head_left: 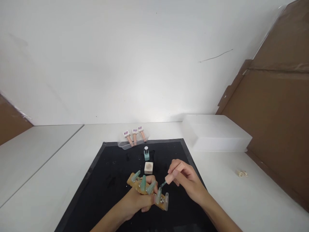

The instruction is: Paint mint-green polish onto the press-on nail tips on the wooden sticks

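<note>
My left hand grips a yellowish holder that carries several long pointed nail tips, most of them green and the rightmost one clear. Between the fingers of my right hand is a pink-handled polish brush. Its dark tip points down-left, at or just beside one green nail tip; whether they touch is hard to tell. Beyond the hands, a small square white block lies on the black mat. Just behind that block a teal bottle with a dark, pale-topped cap stands upright.
A clear tray at the mat's back edge holds three pink-handled bottles. To the right sits a white translucent box, with small cream pieces nearer the front. Brown cardboard rises at the right side.
</note>
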Available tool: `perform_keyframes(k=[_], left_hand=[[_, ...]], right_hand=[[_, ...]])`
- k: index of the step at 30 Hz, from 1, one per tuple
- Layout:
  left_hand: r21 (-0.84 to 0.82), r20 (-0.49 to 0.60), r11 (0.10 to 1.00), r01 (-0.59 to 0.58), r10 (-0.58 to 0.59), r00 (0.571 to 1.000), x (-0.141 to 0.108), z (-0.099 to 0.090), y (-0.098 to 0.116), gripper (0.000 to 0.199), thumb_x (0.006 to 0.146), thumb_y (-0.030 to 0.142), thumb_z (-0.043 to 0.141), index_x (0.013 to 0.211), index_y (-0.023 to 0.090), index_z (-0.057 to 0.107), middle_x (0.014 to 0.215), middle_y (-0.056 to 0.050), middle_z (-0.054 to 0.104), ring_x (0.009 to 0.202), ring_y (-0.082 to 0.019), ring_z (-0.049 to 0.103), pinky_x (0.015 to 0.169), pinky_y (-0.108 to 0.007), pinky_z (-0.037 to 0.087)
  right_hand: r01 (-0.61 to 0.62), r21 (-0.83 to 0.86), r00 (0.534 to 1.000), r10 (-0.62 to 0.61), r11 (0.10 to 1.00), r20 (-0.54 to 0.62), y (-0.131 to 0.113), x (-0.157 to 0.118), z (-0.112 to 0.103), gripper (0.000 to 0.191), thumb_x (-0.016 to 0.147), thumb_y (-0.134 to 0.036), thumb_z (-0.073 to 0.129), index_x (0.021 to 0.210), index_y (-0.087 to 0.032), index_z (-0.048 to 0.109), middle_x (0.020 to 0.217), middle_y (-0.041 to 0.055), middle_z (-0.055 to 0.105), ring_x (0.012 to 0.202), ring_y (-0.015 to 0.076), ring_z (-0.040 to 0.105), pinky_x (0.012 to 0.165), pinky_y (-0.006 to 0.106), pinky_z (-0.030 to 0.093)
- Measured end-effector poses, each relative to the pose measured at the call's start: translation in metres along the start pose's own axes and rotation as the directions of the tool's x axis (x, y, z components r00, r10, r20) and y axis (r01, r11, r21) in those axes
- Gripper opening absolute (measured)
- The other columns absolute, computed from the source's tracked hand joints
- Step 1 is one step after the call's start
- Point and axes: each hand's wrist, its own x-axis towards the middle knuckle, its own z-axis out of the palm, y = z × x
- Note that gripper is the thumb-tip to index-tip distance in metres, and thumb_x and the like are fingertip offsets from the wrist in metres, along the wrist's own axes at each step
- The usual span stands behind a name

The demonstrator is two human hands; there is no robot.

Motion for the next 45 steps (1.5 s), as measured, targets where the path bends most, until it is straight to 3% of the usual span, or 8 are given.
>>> perform_keyframes(k=[4,11,17,24,27,30,36,45], left_hand=[[-0.039,0.042,0.999,-0.001,0.003,0.999,-0.001,0.000,0.002,0.034,0.057,0.029,0.075,0.062,0.018,0.044,0.053,0.010,0.041,0.033,0.001,0.025,0.033,-0.016,0.019],[-0.033,0.039,0.999,0.002,-0.001,0.999,-0.002,0.001,0.002,0.035,0.056,0.029,0.075,0.061,0.018,0.043,0.053,0.010,0.041,0.033,0.001,0.023,0.032,-0.016,0.019],[0.202,-0.072,0.979,-0.009,0.024,0.997,0.001,0.002,0.001,0.025,0.060,0.022,0.071,0.062,0.019,0.046,0.045,0.011,0.036,0.034,-0.002,0.024,0.035,-0.017,0.020],[0.509,-0.035,0.850,-0.137,0.180,0.983,-0.003,0.002,0.005,0.019,0.058,0.003,0.060,0.060,0.017,0.046,0.058,0.004,0.051,0.054,-0.009,0.042,0.050,-0.020,0.031],[0.614,-0.033,0.774,-0.154,0.221,0.975,-0.004,0.002,0.004,0.019,0.060,0.005,0.061,0.061,0.018,0.047,0.060,0.003,0.054,0.057,-0.010,0.047,0.053,-0.021,0.033],[0.667,-0.052,0.732,-0.139,0.231,0.972,-0.004,0.005,0.005,0.018,0.061,0.007,0.061,0.062,0.018,0.047,0.057,0.006,0.053,0.053,-0.009,0.046,0.054,-0.021,0.033],[0.725,-0.071,0.683,-0.091,0.206,0.976,-0.007,0.012,0.014,0.019,0.055,0.004,0.058,0.062,0.018,0.049,0.058,0.006,0.054,0.055,-0.009,0.046,0.053,-0.020,0.033],[0.724,-0.085,0.684,-0.087,0.213,0.973,-0.007,0.012,0.013,0.012,0.058,0.012,0.061,0.062,0.019,0.052,0.055,0.005,0.052,0.061,-0.013,0.048,0.055,-0.021,0.035]], right_hand=[[0.019,0.023,0.997,-0.020,1.000,0.077,-0.001,0.000,0.002,0.025,0.090,-0.032,0.054,0.068,-0.021,0.059,0.074,0.0022,0.060,0.058,0.0127,0.052,0.052,0.027,0.039],[-0.009,-0.005,0.998,0.009,1.000,-0.059,0.003,0.001,0.000,0.027,0.089,-0.037,0.053,0.069,-0.021,0.059,0.073,0.0015,0.058,0.049,0.0105,0.043,0.045,0.025,0.034],[0.034,0.005,0.987,-0.034,0.999,0.156,0.000,-0.003,0.000,0.025,0.088,-0.036,0.055,0.069,-0.020,0.059,0.074,0.0020,0.060,0.056,0.0122,0.049,0.049,0.025,0.035],[0.017,-0.126,0.999,-0.011,0.992,0.049,-0.006,0.000,0.000,0.028,0.092,-0.024,0.050,0.065,-0.020,0.057,0.072,0.0020,0.061,0.066,0.0148,0.055,0.060,0.028,0.041],[0.069,-0.098,0.988,-0.055,0.993,0.141,-0.006,0.000,-0.001,0.027,0.089,-0.022,0.053,0.063,-0.020,0.055,0.070,0.0014,0.063,0.060,0.0137,0.055,0.055,0.027,0.040],[0.076,-0.155,0.969,-0.036,0.985,0.246,-0.007,-0.001,0.000,0.027,0.086,-0.021,0.056,0.060,-0.020,0.053,0.069,0.0018,0.065,0.056,0.0127,0.053,0.052,0.026,0.039],[0.056,-0.276,0.991,-0.019,0.959,0.132,-0.007,-0.001,0.001,0.028,0.086,-0.015,0.052,0.059,-0.019,0.051,0.067,0.0014,0.062,0.057,0.0123,0.052,0.053,0.025,0.039],[0.049,-0.290,0.979,0.012,0.956,0.205,-0.007,0.000,0.002,0.025,0.082,-0.010,0.054,0.058,-0.019,0.049,0.067,0.0016,0.062,0.055,0.0118,0.051,0.050,0.024,0.037]])
